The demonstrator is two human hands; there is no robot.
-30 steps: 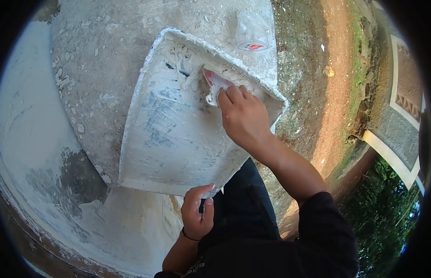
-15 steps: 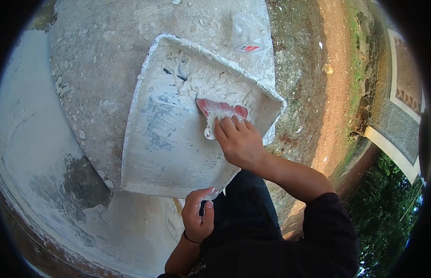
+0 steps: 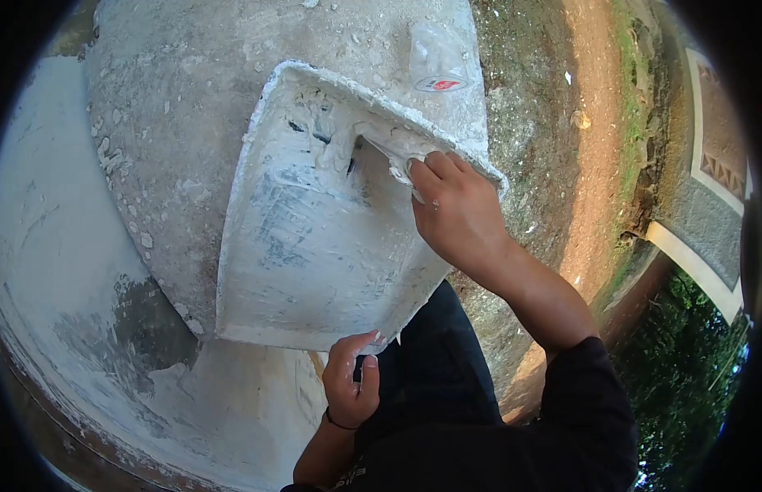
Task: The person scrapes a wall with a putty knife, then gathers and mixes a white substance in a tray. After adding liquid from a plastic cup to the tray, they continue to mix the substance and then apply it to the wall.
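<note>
A white tray [image 3: 299, 287], its inside smeared with white putty [image 3: 327, 123], takes up the middle of the view. My right hand [image 3: 463, 209] is closed round a flat scraper [image 3: 385, 149], its blade tilted into the putty by the tray's far right wall. White paste coats the scraper, so little of its colour shows. At the tray's near corner, my left hand [image 3: 352, 385] has its fingers curled against the rim. White smears mark its fingertips, and part of its grip is hidden.
Under the tray lies a rough, putty-spattered concrete surface [image 3: 180, 164]. A clear plastic cup [image 3: 438, 61] with a red mark lies beyond the tray. Left is a curved, white-coated surface [image 3: 49, 205] with a dark grey patch. Bare ground [image 3: 590, 164] runs along the right.
My right hand has moved the scraper away from me and to the right, through the putty toward the far wall. The blade's red face has turned out of sight. My left hand stays put.
</note>
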